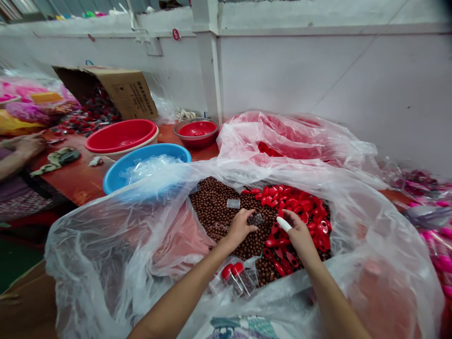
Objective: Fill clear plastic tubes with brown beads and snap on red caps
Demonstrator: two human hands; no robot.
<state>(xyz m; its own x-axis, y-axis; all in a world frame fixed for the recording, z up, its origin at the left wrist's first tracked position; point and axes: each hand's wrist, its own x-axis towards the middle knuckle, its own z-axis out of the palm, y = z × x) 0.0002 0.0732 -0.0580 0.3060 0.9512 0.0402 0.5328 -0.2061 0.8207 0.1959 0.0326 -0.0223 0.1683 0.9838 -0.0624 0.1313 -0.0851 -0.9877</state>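
My left hand [240, 230] is over the brown beads, its thumb and fingers closed around a small clear plastic container [255, 219]. Another clear container [233, 203] lies on the brown beads [219, 202] just beyond it. My right hand [300, 235], with a white cover on one digit, is above the red plastic pieces [307, 202]. Its fingertips are drawn together; red shows by them, but I cannot make out what they hold. Closer to me, clear containers with red caps [238, 269] lie on the plastic sheet [268, 301].
A blue basin [181, 151] of clear plastic parts, a red basin [120, 135] and a smaller bowl [197, 132] stand behind on the left. Farther back lies a tipped cardboard box [132, 96]. A bagged red heap [293, 134] sits behind. Another person's hand [30, 145] is at far left.
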